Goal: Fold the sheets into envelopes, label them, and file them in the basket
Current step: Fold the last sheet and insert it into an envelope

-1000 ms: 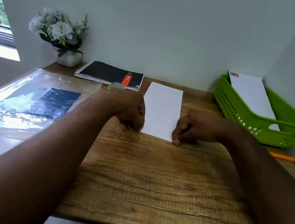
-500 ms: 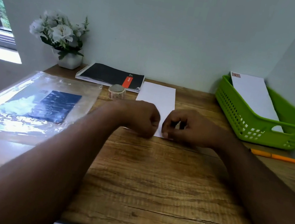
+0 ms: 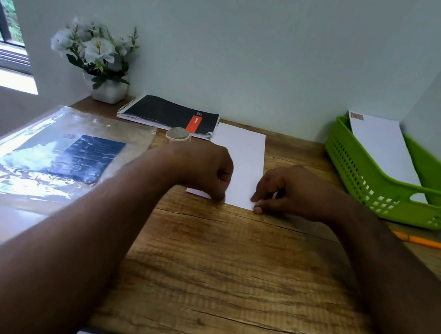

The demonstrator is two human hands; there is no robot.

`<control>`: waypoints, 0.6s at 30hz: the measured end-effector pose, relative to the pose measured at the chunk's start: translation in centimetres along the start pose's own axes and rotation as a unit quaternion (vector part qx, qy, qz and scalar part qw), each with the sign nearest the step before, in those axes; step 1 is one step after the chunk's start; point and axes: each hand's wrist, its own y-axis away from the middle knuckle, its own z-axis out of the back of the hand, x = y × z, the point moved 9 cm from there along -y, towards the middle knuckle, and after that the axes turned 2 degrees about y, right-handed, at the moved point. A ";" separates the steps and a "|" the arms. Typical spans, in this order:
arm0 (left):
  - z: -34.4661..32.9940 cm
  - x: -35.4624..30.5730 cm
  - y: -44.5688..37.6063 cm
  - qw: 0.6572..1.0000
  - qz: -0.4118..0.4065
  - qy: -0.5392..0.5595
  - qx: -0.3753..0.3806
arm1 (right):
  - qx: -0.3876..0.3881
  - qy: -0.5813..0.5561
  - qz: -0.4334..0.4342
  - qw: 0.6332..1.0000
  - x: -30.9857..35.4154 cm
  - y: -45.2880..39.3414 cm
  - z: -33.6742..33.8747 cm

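One head-worn wide-angle view looks forward and down, close over the wooden desk point(image 3: 224, 270) (walls bow slightly).

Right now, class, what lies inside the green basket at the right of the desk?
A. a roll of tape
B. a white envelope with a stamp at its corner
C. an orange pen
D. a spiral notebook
B: a white envelope with a stamp at its top corner leans inside the green basket.
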 end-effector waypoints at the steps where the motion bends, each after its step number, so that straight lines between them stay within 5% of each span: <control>1: -0.1 -0.4 0.0 1.000 -0.012 0.001 -0.004 | 0.013 0.032 0.009 0.999 0.3 -0.1 -0.2; 10: 0.0 -3.2 -0.4 0.995 -0.086 -0.013 -0.054 | -0.044 0.195 0.066 0.978 2.7 -0.1 0.3; 14: 2.7 -4.1 0.4 0.972 -0.128 0.049 -0.191 | -0.303 0.096 0.107 0.942 2.8 1.9 4.6; 18: 6.7 -3.2 3.2 0.866 -0.175 0.263 -0.387 | -0.541 0.010 0.081 0.837 1.5 6.2 8.9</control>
